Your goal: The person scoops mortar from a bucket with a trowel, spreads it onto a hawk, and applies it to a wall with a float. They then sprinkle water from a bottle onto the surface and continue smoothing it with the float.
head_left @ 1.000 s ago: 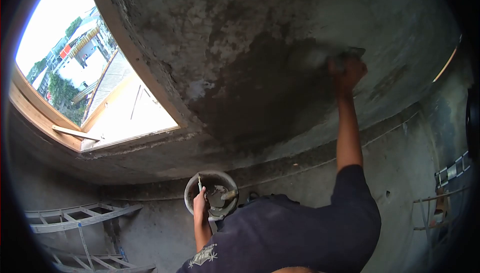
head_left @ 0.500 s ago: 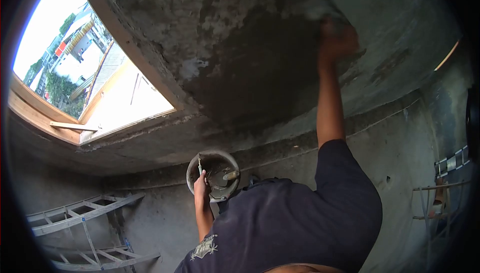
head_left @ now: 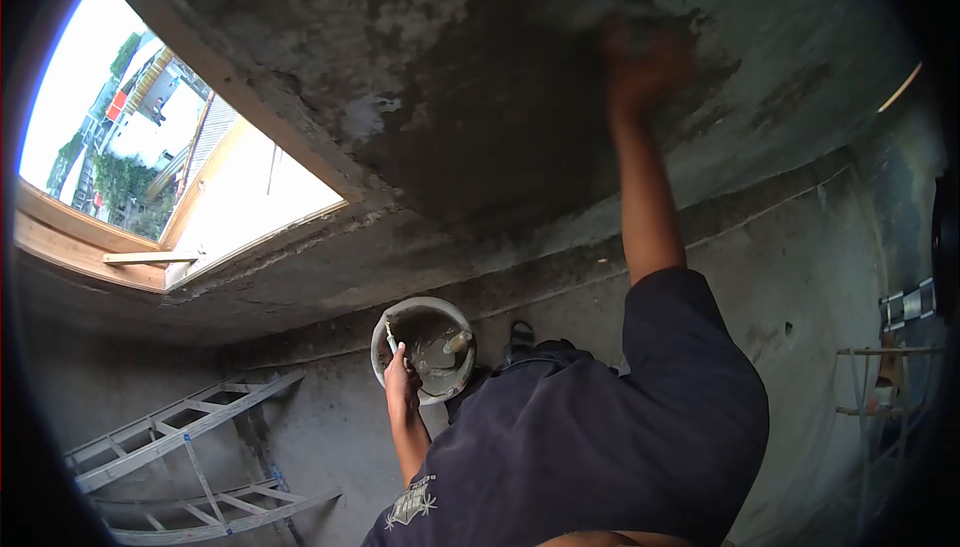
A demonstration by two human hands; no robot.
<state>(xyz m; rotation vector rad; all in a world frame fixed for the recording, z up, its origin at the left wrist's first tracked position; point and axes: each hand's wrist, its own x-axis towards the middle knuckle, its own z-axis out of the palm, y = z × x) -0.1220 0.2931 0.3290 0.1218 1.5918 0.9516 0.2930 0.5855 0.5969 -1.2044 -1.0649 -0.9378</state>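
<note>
My left hand [head_left: 402, 379] is closed round a thin, light-coloured handle at the near left side of a round bucket [head_left: 468, 372]. Inside the bucket are some grey material and a pale, rounded object [head_left: 458, 343]. My right hand [head_left: 648, 67] is raised against the rough grey wall [head_left: 420, 37], over a large dark, damp-looking patch [head_left: 520, 117]. Motion smears its fingers, and whatever it holds is too blurred to make out.
A window opening [head_left: 185, 167] with a wooden frame is at the upper left. Metal ladders [head_left: 190, 422] stand at the lower left. At the right edge is a metal frame [head_left: 890, 352]. A sandalled foot [head_left: 521, 335] shows beside the bucket.
My right hand has moved left across the wall and is more blurred. The view has shifted slightly, and a foot now shows beside the bucket. My left hand stays at the bucket.
</note>
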